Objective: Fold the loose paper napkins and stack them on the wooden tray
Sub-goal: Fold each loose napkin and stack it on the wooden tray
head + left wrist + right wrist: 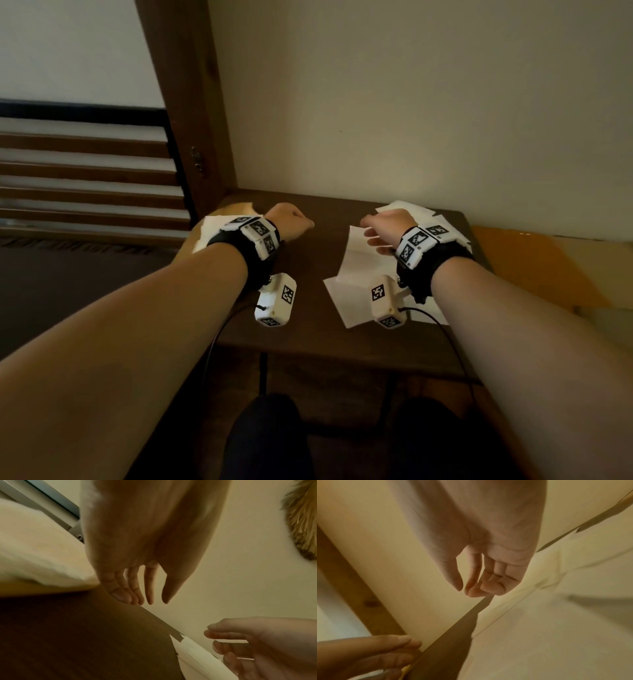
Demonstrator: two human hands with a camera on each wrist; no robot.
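Observation:
Several loose white paper napkins [359, 270] lie spread on the right half of the dark table [308, 260]. They fill the lower right of the right wrist view as napkins [556, 622]. My right hand [371, 233] hovers just above them with fingers loosely bent and nothing between thumb and fingers [471, 580]. At the table's left edge sits the pale wooden tray [238, 207] with one folded napkin [210, 233] on it, partly hidden by my left wrist. My left hand [294, 222] hangs over the table beside the tray, relaxed and holding nothing [154, 602].
A cream wall [376, 102] rises right behind the table, with a brown wooden post [195, 120] at its left. An orange-brown surface [534, 267] adjoins the table on the right. Cables run from both wrist cameras toward me.

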